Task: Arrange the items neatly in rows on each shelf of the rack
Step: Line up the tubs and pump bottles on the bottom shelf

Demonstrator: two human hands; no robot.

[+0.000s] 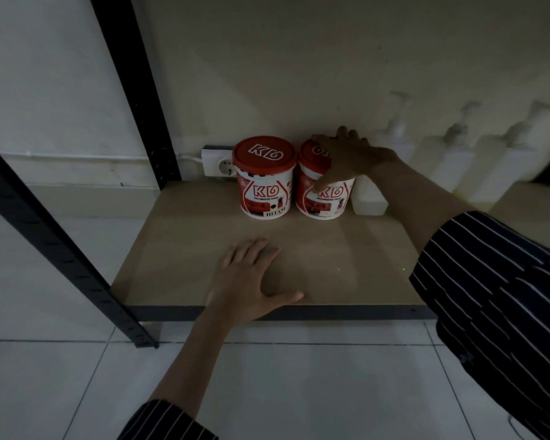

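Back row partly formed: left tub (264, 182) and right tub (327, 203) stand touching, with bottles (451, 163) ranged rightwards. The right hand (346, 157) has its grip clamped over the right tub. The left hand (251, 281) lies flat, fingers apart, on the shelf (346, 249). Final alignment likely remains. Tiled floor (299, 392); dim room.

cream wall (299, 58); white tiled floor (299, 392); white socket (218, 163); dim light
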